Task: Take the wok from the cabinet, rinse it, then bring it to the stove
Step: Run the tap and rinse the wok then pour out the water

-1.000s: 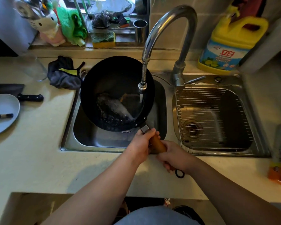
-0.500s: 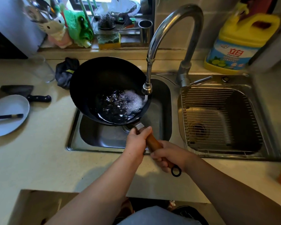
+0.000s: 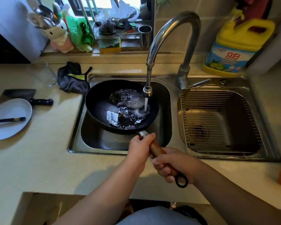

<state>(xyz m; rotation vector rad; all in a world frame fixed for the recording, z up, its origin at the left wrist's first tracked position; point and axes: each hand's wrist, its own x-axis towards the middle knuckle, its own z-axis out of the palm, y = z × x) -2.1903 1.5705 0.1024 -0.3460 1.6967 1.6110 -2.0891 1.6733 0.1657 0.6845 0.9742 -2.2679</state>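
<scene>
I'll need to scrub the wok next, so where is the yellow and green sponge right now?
In the head view the sponge sits on the window ledge behind the left sink basin, left of the metal cup and right of the green cloth.

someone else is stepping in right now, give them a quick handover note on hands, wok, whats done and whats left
Left hand: closed on the wooden handle close to the pan.
Right hand: closed on the same handle lower down, just above its black hanging ring.
Wok: held over the left sink basin, under the faucet; water is running into it and pooling inside.
Done: wok is out of the cabinet and rinsing is under way.
Left: finish the rinse, tip the water out, shut the tap, carry the wok to the stove, which is not in view.
</scene>
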